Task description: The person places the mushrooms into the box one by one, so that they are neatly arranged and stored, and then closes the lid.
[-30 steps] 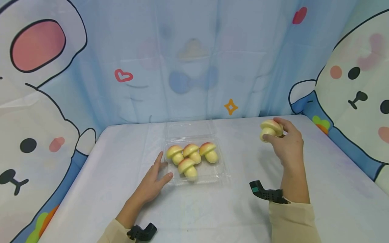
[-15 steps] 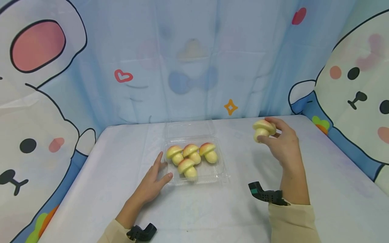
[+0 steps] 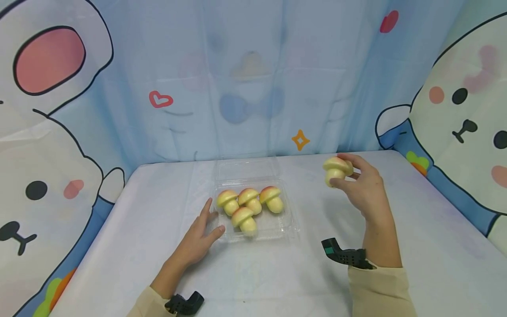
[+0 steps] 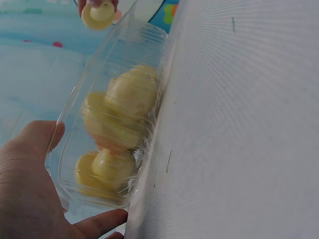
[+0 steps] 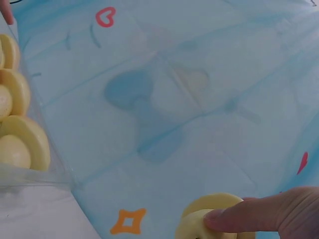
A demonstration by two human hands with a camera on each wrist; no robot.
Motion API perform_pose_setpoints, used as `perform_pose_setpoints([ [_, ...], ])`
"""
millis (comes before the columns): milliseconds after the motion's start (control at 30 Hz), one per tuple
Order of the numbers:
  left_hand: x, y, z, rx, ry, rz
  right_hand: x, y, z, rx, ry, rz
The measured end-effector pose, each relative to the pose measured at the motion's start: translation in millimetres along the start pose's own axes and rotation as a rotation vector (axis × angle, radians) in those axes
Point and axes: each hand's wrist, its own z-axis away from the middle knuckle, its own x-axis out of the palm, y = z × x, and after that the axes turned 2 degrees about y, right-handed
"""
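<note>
A clear plastic clamshell box (image 3: 273,226) stands on the table with its lid folded back. Several yellow mushroom-shaped buns or toys (image 3: 250,200) with reddish cap tops lie inside it. My left hand (image 3: 198,240) rests at the box's left side, fingers spread; in the left wrist view its thumb (image 4: 47,132) touches the wall. Over the table to the right of the box, my right hand (image 3: 364,185) pinches one more yellow mushroom-shaped piece (image 3: 336,169), cap up, between thumb and fingers. The right wrist view shows the thumb (image 5: 244,216) pressed on that piece.
A white cloth covers the table (image 3: 285,273). Behind it hangs a blue curtain (image 3: 253,88) printed with cartoon animals, and its folds meet the table's back edge. The box's open lid (image 3: 247,168) leans toward that edge.
My right hand has moved a little to the left, toward the box, carrying the mushroom-shaped piece. The left hand and the box have stayed in place.
</note>
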Motion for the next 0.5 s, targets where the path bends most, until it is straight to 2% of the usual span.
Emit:
perform_pose_setpoints([
  [300,0.1,-0.9,-0.6,0.001,0.002,-0.006,2.2,-1.4,-0.3,-0.055,-0.063,0.036],
  [500,-0.3,-0.3,-0.5,0.004,0.000,-0.003,4.9,-2.6,0.4,-0.061,-0.071,0.044],
])
